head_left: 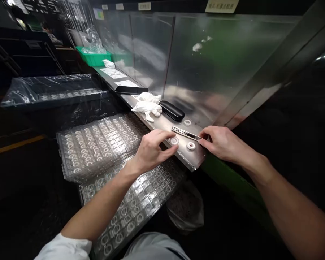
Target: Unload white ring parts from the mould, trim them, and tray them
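Observation:
My left hand [154, 148] has thumb and forefinger closed on the edges of a small white plastic ring [174, 141], at the front edge of the metal ledge. In my right hand [219, 141], thumb and fingers pinch one end of a slim silver-and-black flat tool [186, 133]; its exact kind is unclear. The tool points left, just behind the ring in my left hand. A second white ring [191, 146] lies on the ledge below the tool, near my right fingertips. Beyond the tool lies a third white ring [187, 122].
A black glasses case [172, 110], crumpled white cloths [147, 104] and a black tray [131, 90] lie along the metal ledge [189, 160]. Clear trays of rings [97, 144] stand below left. A green bin [94, 57] is at the far end. A metal panel [219, 65] rises behind.

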A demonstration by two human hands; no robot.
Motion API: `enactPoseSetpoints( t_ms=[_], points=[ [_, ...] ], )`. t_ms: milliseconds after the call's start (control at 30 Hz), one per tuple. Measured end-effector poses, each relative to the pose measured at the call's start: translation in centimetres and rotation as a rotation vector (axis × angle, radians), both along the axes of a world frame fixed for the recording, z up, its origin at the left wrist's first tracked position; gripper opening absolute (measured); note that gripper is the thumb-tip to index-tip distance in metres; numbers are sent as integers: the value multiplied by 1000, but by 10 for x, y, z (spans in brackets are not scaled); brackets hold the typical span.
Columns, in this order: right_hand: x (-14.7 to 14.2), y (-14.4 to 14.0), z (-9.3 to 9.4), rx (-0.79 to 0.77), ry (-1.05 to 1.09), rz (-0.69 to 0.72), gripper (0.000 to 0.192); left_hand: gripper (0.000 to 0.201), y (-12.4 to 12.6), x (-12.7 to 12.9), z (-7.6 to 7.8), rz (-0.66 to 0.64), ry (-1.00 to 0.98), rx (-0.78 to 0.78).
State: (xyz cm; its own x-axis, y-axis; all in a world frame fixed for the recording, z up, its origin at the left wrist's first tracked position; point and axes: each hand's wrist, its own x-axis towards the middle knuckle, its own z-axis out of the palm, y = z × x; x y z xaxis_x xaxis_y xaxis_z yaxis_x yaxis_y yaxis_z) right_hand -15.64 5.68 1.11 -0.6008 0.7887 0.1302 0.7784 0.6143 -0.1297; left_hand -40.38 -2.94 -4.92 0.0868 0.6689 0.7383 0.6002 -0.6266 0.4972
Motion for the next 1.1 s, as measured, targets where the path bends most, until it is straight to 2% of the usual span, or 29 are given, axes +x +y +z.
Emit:
enactPoseSetpoints(
  t_ms=[100,200,267,333,400,467,567,667,800,967,1033,1100],
  points=[
    [2,3,6,-32,-16,-16,9,25,-32,12,-1,-61,-284,-53],
    [12,-17,13,41,28,-26,10,27,-66,26,-6,-116,-602,-193],
    [26,-48,16,74,235,-85,14,28,-86,36,-12,-123,-755,-247],
    [44,-90,12,24,567,-216,19,28,-102,45,-21,-105,-848,-267],
    [61,-132,-3,-94,854,-371,24,29,-115,53,-29,-90,-880,-284],
    [72,-165,-28,-319,991,-436,31,31,-124,61,-36,-113,-851,-301],
    [68,-192,-66,-761,1072,-355,31,37,-131,70,-41,-211,-732,-318],
    [48,-198,-83,-1051,1216,-223,30,42,-132,76,-43,-330,-632,-334],
    [29,-200,-84,-1173,1365,-171,29,49,-130,79,-47,-468,-623,-327],
    [14,-209,-96,-1251,1489,-173,26,48,-130,78,-55,-547,-695,-406],
    [10,-212,-101,-1263,1529,-165,26,45,-130,77,-56,-579,-776,-456],
    [10,-214,-99,-1208,1531,-170,26,43,-130,75,-56,-605,-856,-500]
  ],
)
